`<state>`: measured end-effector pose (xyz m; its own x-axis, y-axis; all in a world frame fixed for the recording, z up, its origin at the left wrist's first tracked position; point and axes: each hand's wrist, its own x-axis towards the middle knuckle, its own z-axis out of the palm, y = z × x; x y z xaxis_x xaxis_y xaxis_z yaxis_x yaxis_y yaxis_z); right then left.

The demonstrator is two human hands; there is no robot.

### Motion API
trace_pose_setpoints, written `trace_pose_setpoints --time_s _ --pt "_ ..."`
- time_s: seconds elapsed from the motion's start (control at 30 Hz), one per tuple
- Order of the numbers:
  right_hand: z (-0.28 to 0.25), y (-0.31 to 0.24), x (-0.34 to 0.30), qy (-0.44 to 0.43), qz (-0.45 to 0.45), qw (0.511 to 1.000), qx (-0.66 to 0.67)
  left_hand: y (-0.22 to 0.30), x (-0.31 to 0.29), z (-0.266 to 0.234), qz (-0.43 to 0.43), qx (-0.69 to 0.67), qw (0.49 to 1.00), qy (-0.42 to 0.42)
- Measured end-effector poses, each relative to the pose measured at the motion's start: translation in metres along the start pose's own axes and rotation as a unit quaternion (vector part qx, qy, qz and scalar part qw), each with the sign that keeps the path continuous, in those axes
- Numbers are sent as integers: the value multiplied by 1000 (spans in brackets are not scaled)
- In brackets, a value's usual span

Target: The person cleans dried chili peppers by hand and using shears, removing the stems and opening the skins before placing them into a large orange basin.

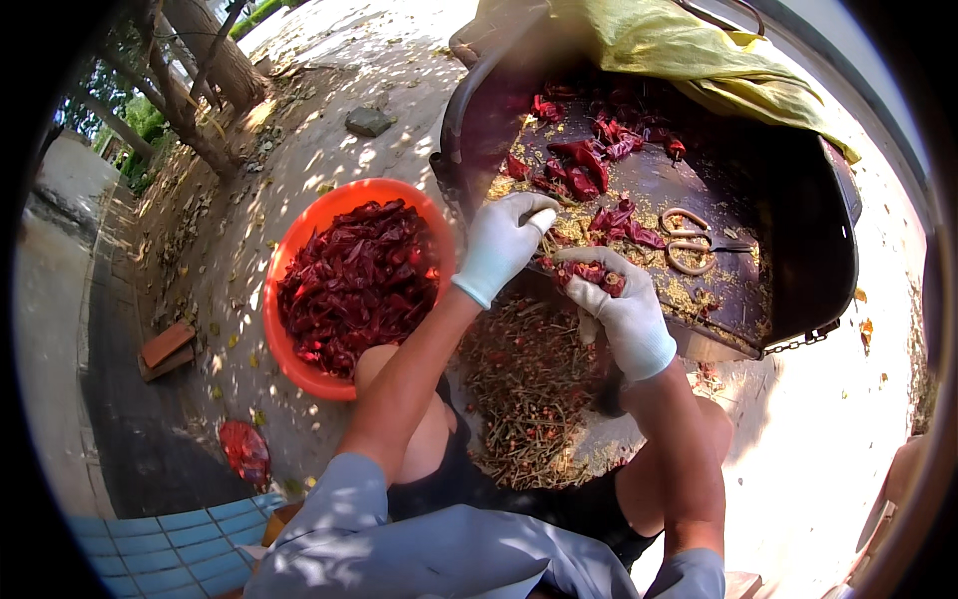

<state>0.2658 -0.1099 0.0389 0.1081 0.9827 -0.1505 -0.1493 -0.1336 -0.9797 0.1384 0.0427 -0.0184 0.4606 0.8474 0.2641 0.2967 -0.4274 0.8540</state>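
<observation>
Both my hands wear white gloves and meet over the near edge of a dark tub (813, 230). My left hand (506, 240) is closed, thumb and fingers pressed together, and what it pinches is too small to tell. My right hand (624, 309) is wrapped round several dried red chili peppers (591, 276), stem ends facing out. Inside the tub lie more dried chilies (581, 170), scattered yellow seeds and scissors (707, 243) with ring handles. On my left stands an orange-red basin (319, 385) heaped with dark red chili pieces (354, 280).
Between my legs, a pile of cut stems (529, 399) covers the ground. A yellow-green sack (689, 60) drapes over the tub's far side. Bricks (168, 349), a red bundle (244, 451) and a stone (369, 122) lie to the left, with tree trunks (215, 50) beyond.
</observation>
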Motion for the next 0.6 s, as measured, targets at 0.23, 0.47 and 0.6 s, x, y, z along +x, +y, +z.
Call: trace_pose_setpoints --time_s 0.23,0.47,0.6 --pt "0 -4 -4 -138 70 988 -16 24 42 48 22 273 949 -154" --pt "-5 7 3 -102 74 992 2 15 71 86 -14 398 899 -184" --pt "-9 8 6 -64 73 994 -41 8 65 80 -14 384 904 -186"
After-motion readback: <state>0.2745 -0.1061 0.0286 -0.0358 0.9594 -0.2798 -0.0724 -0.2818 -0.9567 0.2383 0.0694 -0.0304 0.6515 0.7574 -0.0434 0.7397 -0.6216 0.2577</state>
